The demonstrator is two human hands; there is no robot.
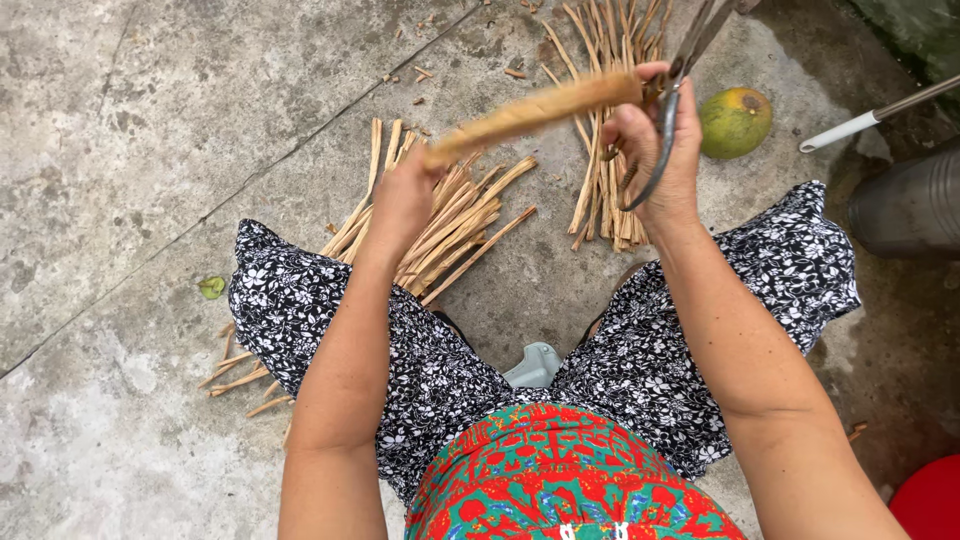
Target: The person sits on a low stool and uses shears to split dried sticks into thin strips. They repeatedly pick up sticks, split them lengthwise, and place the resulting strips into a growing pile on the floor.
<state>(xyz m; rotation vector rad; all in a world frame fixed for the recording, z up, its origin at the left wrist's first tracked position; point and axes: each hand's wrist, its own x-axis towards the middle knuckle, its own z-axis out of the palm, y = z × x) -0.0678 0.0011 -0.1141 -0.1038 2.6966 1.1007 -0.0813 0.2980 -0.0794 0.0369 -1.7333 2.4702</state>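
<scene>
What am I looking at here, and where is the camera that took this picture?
The camera sits on a person's head and looks down, so you see their own arms and patterned lap. The left hand grips one end of a tan strip of wood. The right hand steadies the other end and also holds large metal shears. On the concrete floor lie two piles of split sticks, the farther pile by a green round fruit.
</scene>
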